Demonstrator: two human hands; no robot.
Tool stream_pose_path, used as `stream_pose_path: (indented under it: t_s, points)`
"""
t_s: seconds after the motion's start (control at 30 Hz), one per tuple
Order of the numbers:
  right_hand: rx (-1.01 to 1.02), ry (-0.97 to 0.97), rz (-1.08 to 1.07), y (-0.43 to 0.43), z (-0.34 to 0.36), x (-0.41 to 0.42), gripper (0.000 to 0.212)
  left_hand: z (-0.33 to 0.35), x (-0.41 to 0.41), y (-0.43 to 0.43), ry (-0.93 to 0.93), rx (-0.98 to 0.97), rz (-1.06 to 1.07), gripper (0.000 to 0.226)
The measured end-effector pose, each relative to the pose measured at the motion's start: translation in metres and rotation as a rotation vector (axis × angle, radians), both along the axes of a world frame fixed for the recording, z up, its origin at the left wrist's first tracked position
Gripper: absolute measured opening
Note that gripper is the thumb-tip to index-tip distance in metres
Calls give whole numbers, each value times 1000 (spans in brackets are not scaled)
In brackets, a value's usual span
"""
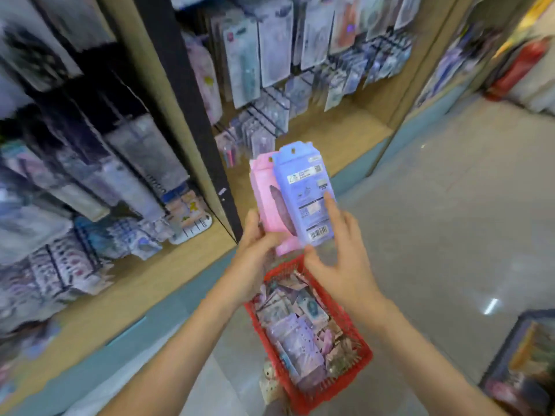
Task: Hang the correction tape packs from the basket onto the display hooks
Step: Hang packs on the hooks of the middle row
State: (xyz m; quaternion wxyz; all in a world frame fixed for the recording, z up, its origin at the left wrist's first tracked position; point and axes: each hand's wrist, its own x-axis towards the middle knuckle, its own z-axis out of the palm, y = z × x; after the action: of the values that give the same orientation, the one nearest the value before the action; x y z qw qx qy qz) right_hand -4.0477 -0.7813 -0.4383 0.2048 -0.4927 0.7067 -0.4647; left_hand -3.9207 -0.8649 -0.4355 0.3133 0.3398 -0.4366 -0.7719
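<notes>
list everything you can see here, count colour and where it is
blue pack: one, blue, held up in front of the shelf, overlapping the pink one
pink pack: at least one, pink, behind and left of the blue pack
basket: one, red, low down beneath the hands
loose packs: many, mostly purple, piled in the basket
hanging packs: many, pale blue and purple, blurred, on the display
hooks: several, dark wire, below the hanging packs
shelf: wood-coloured, under the display
floor: grey tiles, on the right
left hand: grips the pink pack's lower end
right hand: index finger straight on the blue pack's face
</notes>
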Motion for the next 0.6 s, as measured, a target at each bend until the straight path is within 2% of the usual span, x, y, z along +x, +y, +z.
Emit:
stream_pose_path:
  t_s: [0.13,0.23,0.4,0.53,0.6]
  points:
    - [-127,32,185,19,91,42,77,91,45,32,-62,-181,149,49]
    - [-237,134,241,30,152,72,74,152,81,56,-70,-287,222,59]
    - [-371,325,279,41,242,131,71,240,147,87,-23,-448,344,45]
    - [-392,216,487,48,306,173,79,297,203,101,-51,-599,452,54]
    - [-381,190,586,51,330,192,72,318,229,106,-57,-656,496,60]
